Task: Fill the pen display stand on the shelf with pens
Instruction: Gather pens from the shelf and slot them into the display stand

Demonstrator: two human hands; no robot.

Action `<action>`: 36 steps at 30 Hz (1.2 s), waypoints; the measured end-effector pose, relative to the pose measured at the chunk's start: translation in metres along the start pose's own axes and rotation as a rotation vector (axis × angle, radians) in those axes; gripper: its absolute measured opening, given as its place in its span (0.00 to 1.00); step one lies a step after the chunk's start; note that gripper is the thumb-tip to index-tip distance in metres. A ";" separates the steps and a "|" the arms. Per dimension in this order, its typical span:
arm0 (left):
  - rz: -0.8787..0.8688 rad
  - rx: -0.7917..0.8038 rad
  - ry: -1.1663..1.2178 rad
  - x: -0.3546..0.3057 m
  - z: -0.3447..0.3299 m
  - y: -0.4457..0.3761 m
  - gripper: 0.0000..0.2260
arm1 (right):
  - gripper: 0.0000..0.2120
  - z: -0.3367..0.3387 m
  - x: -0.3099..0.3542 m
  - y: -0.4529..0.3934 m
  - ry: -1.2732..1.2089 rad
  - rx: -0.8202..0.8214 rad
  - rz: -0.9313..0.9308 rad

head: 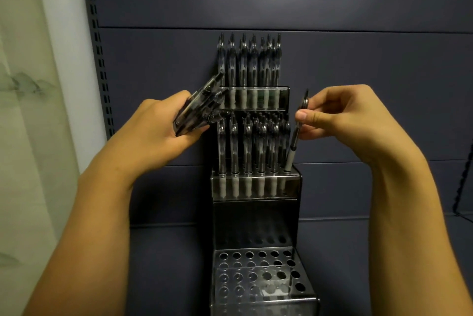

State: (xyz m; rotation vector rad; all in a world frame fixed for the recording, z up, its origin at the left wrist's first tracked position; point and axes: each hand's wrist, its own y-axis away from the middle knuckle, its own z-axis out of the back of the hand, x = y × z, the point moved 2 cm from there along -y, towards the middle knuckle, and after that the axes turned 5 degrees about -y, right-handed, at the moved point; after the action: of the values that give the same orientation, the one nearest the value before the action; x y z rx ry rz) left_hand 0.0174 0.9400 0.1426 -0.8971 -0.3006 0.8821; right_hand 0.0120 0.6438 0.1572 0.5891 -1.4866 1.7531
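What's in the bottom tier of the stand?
The bottom tier shows only open holes, with no pens standing in them. The middle tier and top tier hold pens. The bottom tier's front edge is cropped, so its front rows can't be checked.

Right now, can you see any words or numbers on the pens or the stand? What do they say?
No readable text anywhere in this picture.
Pens in the left hand: no print can be made out.
Pen in the right hand: bare as far as visible.
Pen display stand: no label, brand or number shows.
Wall panels behind: plain.
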 end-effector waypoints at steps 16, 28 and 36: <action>0.059 0.035 -0.027 0.001 -0.003 0.002 0.10 | 0.12 -0.012 -0.004 0.004 0.302 0.215 -0.221; 0.155 0.116 -0.106 -0.005 0.003 0.030 0.13 | 0.11 -0.007 0.002 0.022 0.486 0.230 -0.183; 0.127 0.174 -0.095 -0.012 0.011 0.073 0.10 | 0.13 -0.016 0.016 0.079 0.629 0.080 -0.074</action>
State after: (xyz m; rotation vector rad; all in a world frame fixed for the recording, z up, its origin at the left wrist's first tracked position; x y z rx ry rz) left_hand -0.0352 0.9599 0.0938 -0.7201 -0.2465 1.0540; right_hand -0.0572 0.6593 0.1163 0.1006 -0.9465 1.7292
